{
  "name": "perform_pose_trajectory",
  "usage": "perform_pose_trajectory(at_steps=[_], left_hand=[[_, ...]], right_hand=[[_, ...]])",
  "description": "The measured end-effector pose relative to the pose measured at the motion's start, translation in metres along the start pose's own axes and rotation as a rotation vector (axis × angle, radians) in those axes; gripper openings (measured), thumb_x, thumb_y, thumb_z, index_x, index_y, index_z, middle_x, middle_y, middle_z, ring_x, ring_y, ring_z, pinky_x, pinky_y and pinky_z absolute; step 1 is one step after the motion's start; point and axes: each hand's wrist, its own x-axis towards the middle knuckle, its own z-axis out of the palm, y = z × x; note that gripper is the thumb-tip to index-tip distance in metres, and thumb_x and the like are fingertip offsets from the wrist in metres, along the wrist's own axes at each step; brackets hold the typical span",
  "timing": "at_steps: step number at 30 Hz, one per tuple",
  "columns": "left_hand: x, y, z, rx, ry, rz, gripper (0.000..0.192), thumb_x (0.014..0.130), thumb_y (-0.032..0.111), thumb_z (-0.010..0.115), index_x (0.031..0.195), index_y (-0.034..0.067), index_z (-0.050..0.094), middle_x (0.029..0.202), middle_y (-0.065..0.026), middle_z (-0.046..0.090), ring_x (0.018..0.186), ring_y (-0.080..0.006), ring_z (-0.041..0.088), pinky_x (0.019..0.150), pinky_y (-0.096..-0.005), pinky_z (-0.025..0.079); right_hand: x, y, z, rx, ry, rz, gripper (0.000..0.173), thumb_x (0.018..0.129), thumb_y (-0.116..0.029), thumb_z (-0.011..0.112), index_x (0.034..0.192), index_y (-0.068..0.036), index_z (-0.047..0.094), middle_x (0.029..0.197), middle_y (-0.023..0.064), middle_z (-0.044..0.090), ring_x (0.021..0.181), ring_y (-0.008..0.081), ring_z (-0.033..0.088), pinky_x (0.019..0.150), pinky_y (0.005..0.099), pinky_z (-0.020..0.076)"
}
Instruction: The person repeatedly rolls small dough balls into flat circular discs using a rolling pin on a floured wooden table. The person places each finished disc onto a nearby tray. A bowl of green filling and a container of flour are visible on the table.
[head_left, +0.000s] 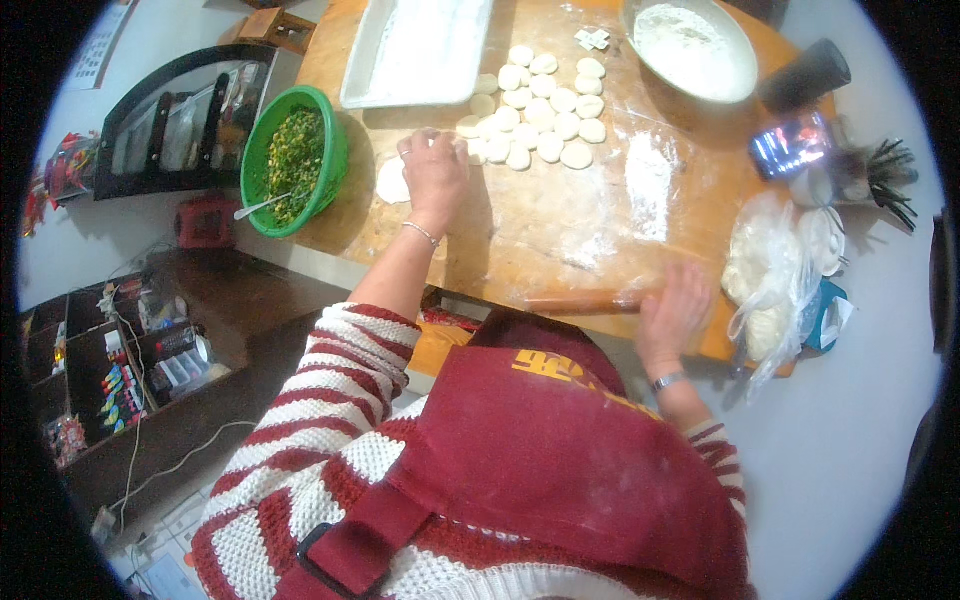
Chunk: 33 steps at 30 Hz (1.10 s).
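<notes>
My left hand (435, 169) reaches over the wooden table, its fingers bent down beside a thin rolled dough round (392, 182), partly covering its right edge; whether it grips dough is hidden. Just to its right lie several small flattened dough pieces (540, 114). Near the table's front edge my right hand (677, 307), slightly blurred, is at the right end of a wooden rolling pin (592, 302); whether its fingers close on the pin is unclear. Left of my left hand stands a green plastic basin (335, 161) of chopped green and yellow filling, with a spoon (259, 207) in it.
A white tray (349, 82) dusted with flour stands at the back, an oval bowl of flour (742, 86) at the back right. Loose flour (649, 184) marks the table (517, 225). At right are bagged dough (757, 262), a phone (791, 145) and a dark cylinder (806, 75).
</notes>
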Motion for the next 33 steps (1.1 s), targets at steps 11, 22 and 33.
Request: perform_pose_trajectory(at_steps=[11,22,33], left_hand=[[-0.049,0.075,-0.015,-0.441,-0.278,0.08,0.025,0.084,0.005,0.074,0.109,0.004,0.07,0.094,-0.014,0.07,0.084,-0.0325,0.068,0.076,-0.0398,0.055],[-0.004,0.226,0.06,-0.579,-0.491,0.519,0.017,0.088,0.015,0.072,0.095,0.0,0.073,0.091,-0.0214,0.071,0.086,-0.0396,0.069,0.079,-0.0461,0.055],[-0.065,0.177,0.03,-0.674,-0.663,0.319,0.016,0.093,0.017,0.067,0.099,0.004,0.074,0.092,-0.0214,0.071,0.088,-0.0392,0.068,0.081,-0.0463,0.053]], right_hand=[[-0.002,0.0,-0.002,0.151,0.069,0.001,0.047,0.085,-0.025,0.065,0.122,0.002,0.055,0.129,0.0232,0.05,0.133,0.0423,0.041,0.12,0.0608,0.0241],[0.0,0.006,-0.001,0.049,0.083,0.001,0.04,0.081,-0.027,0.069,0.107,0.001,0.058,0.116,0.0236,0.053,0.122,0.0445,0.045,0.117,0.0617,0.0272],[0.096,0.014,-0.027,-0.03,0.067,-0.024,0.074,0.091,-0.036,0.067,0.146,0.008,0.044,0.157,0.0293,0.037,0.15,0.0412,0.029,0.127,0.0503,0.0197]])
